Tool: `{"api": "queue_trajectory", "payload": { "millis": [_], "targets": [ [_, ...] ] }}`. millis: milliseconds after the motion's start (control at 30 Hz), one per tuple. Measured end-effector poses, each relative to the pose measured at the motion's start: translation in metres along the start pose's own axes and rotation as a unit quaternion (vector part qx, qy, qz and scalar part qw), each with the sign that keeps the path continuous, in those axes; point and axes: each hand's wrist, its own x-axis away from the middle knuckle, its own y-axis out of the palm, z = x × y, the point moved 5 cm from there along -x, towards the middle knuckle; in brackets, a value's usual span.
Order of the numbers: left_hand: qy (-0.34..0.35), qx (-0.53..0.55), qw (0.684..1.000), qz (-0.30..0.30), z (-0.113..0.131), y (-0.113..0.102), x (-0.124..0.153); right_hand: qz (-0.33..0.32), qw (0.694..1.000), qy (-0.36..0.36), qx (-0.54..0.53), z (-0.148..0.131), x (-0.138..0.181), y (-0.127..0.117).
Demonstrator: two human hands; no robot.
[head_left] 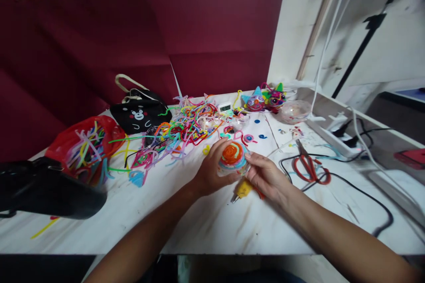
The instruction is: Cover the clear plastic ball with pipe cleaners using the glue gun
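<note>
Between my hands is a clear plastic ball (233,157) with pipe cleaner wound in a spiral on it, orange at the centre with light blue around. My left hand (212,170) wraps its left side, fingers over the far edge and thumb along the near edge. My right hand (265,174) grips its right edge between thumb and fingers. Just under my right hand sits a yellow hot glue gun (244,189), its metal nozzle pointing down-left; the hand hides its rear part. Small coiled pipe-cleaner discs (248,138) lie beyond the ball.
A heap of colourful pipe cleaners (189,124) spreads behind my left hand. Left are a red bag (113,132) and black bags (141,112). Red-handled pliers (308,169), black cables and a power strip (341,141) lie right. Two decorated figures (255,101) and a clear plastic shell (295,110) stand behind.
</note>
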Motion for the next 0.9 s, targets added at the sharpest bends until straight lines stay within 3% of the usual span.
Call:
{"api": "queue_trajectory", "payload": {
  "millis": [167, 400, 600, 700, 833, 900],
  "targets": [
    [-0.032, 0.017, 0.999, 0.041, 0.003, 0.004, -0.005, -0.009, 1.000, -0.002, 0.006, -0.001, 0.001, -0.001],
    [-0.100, 0.124, 0.985, 0.067, -0.007, 0.013, -0.001, 0.002, 1.000, 0.000, -0.002, 0.001, 0.001, -0.005],
    [-0.151, 0.184, 0.964, 0.118, -0.021, 0.005, 0.007, 0.020, 0.999, 0.001, 0.031, 0.003, 0.005, -0.005],
    [-0.180, 0.231, 0.939, 0.180, -0.036, -0.006, 0.011, 0.056, 0.996, -0.015, 0.068, -0.003, 0.004, -0.012],
    [-0.238, 0.301, 0.873, 0.300, -0.062, -0.025, 0.017, 0.116, 0.982, -0.080, 0.127, -0.023, -0.002, -0.027],
    [-0.247, 0.305, 0.855, 0.338, -0.072, -0.033, 0.018, 0.132, 0.972, -0.109, 0.164, -0.033, -0.005, -0.032]
  ]
}}
